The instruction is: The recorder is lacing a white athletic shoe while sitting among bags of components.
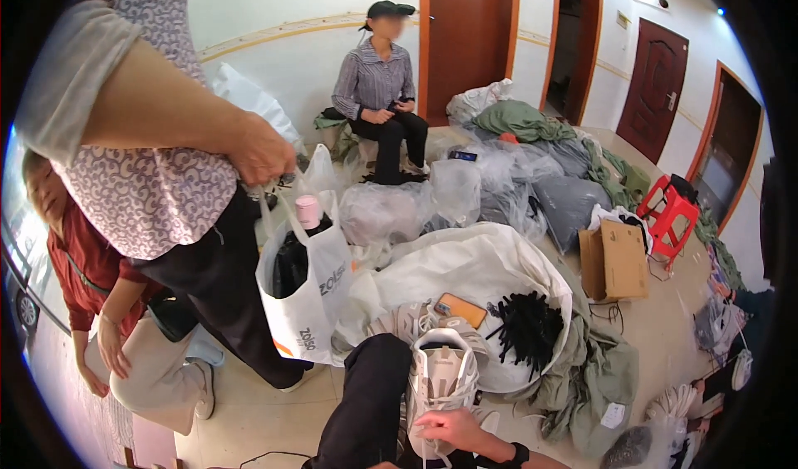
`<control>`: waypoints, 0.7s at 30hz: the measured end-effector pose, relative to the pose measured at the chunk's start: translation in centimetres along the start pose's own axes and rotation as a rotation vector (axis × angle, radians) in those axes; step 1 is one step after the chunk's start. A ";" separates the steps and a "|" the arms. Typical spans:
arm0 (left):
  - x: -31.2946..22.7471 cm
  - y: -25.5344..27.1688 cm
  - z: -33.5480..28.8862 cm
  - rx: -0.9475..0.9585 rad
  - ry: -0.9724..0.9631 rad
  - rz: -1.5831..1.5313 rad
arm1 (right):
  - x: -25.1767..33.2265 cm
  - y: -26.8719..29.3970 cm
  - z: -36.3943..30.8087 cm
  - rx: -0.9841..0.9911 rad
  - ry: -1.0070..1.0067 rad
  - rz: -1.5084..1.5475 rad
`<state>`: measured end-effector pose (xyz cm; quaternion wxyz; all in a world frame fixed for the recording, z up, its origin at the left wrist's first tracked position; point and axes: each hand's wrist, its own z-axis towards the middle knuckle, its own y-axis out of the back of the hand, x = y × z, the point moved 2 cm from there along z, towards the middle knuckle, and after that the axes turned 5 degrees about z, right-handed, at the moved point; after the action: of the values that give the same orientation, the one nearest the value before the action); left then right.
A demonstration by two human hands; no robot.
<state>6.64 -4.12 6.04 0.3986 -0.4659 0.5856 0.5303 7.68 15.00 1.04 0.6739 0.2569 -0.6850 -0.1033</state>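
Note:
A beige-and-white sneaker (440, 375) stands at my lap, beside my black-trousered knee, its opening toward the far side. My right hand (453, 429) lies over its lacing, fingers closed on a pale shoelace (425, 451); a black band circles that wrist. Only a sliver of skin, perhaps my left hand, shows at the lower edge, its fingers hidden. More pale shoes (407, 323) lie just beyond the sneaker. On the white sack (465, 261) past them rest an orange phone (462, 309) and a heap of black cord-like strips (528, 329).
At left, a standing person (158, 186) holds a white bag (301, 311) close to my knee; another person (100, 303) sits behind. Someone seated (382, 95) is across the room. Plastic-wrapped bundles, green cloth (594, 377), a cardboard box (615, 259) and red stool (672, 215) surround me.

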 end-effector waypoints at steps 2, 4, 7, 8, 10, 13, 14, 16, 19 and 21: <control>1.0 -1.9 -0.1 -0.010 -0.188 0.137 | 0.1 -1.1 0.3 0.009 0.193 -0.144; 0.7 -2.3 0.1 0.008 -0.246 0.187 | 0.0 -1.6 0.8 0.027 0.105 -0.069; -1.3 -1.6 0.4 0.077 -0.273 0.129 | 0.5 -1.8 1.4 0.098 -0.031 0.022; -1.4 -1.6 0.5 0.084 -0.255 0.158 | 0.3 -1.9 1.3 0.070 0.024 0.022; -1.0 -1.4 0.5 0.110 -0.247 0.187 | -0.3 -2.4 1.2 0.002 0.150 -0.035; 0.6 -0.6 -0.2 0.100 -0.280 0.254 | -0.1 -2.4 0.7 -0.008 0.188 -0.097; 1.5 0.3 -0.4 0.035 0.015 -0.015 | -0.1 -2.2 0.5 -0.020 0.177 -0.101; 3.2 1.7 -1.1 -0.158 0.300 -0.288 | 0.0 -1.9 0.2 0.011 0.155 0.036; 5.5 3.1 -1.5 -0.397 0.301 -0.406 | 1.1 -1.9 -0.5 0.079 0.196 0.137; 5.5 3.4 -0.5 -0.371 0.284 -0.446 | 1.9 -2.8 -1.1 0.213 0.291 0.295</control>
<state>2.00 -5.29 1.64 0.3276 -0.7168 0.4123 0.4571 9.45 11.90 1.35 0.7423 0.2359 -0.6180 0.1073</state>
